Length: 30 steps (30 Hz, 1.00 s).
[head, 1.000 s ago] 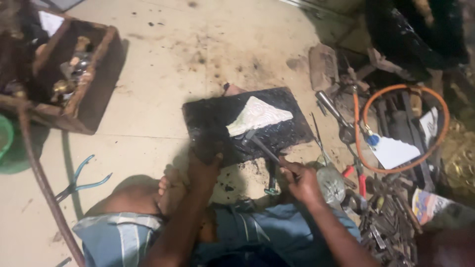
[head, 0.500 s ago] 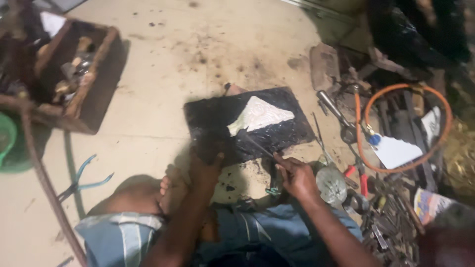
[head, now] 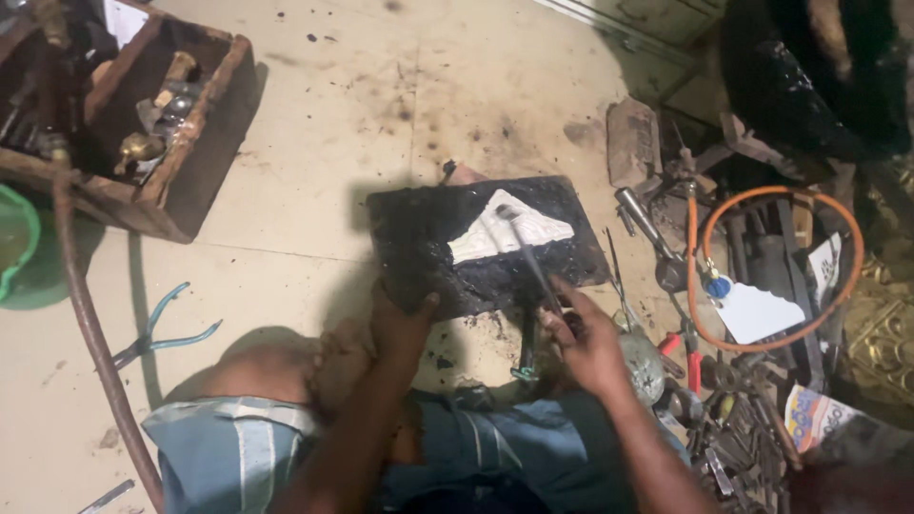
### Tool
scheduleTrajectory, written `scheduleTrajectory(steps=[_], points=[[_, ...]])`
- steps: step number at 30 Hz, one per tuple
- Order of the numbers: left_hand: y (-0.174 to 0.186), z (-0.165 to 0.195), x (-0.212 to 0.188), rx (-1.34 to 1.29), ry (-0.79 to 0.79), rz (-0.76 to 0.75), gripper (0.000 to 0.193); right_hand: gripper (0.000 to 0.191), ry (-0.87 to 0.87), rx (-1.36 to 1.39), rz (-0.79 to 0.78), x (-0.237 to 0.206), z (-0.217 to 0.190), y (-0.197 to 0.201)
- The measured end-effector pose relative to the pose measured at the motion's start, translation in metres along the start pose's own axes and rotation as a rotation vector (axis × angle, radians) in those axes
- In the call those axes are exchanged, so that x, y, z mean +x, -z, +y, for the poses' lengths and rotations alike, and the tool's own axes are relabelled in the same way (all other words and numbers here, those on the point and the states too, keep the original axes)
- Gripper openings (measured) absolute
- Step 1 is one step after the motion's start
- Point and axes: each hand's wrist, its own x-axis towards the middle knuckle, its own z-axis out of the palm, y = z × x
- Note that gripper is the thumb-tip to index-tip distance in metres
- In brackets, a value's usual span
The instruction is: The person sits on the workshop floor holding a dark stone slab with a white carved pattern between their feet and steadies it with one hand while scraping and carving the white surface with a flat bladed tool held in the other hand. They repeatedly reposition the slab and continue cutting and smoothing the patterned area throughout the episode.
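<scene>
On the pale, stained floor, a seated person bends over a dark slab (head: 481,249) lying flat before their knees. A pale, roughly triangular metal piece (head: 509,233) sits on top of the slab, near its middle. The left hand (head: 400,319) presses down on the slab's near edge, fingers curled over it. The right hand (head: 586,343) is closed around a thin metal rod (head: 528,252), whose far tip rests on the pale piece. Left of the person stands a wooden toolbox (head: 162,124), with blue-handled pliers (head: 162,328) lying closer in. An orange hose loop (head: 776,262) and scattered tools lie at the right.
</scene>
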Motion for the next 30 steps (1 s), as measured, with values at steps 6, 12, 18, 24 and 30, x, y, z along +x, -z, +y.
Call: scheduleTrajectory(steps=[6,12,18,24,30], points=[[0.001,0.003,-0.002,-0.036,0.080,-0.017,0.099,0.050,-0.126,-0.228,-0.052,0.074,-0.006,-0.004],[-0.001,0.001,-0.002,-0.061,0.088,-0.005,0.096,0.054,0.177,-0.944,-0.135,0.124,0.020,-0.014],[-0.003,-0.002,0.000,-0.025,0.104,-0.015,0.098,0.055,0.240,-0.868,-0.139,0.132,0.035,0.007],[-0.006,-0.003,-0.001,-0.025,0.097,0.028,0.098,0.053,0.311,-0.678,-0.099,0.135,0.026,0.008],[-0.006,-0.002,0.000,-0.023,0.107,-0.012,0.093,0.054,0.115,-0.885,-0.127,0.141,0.027,0.007]])
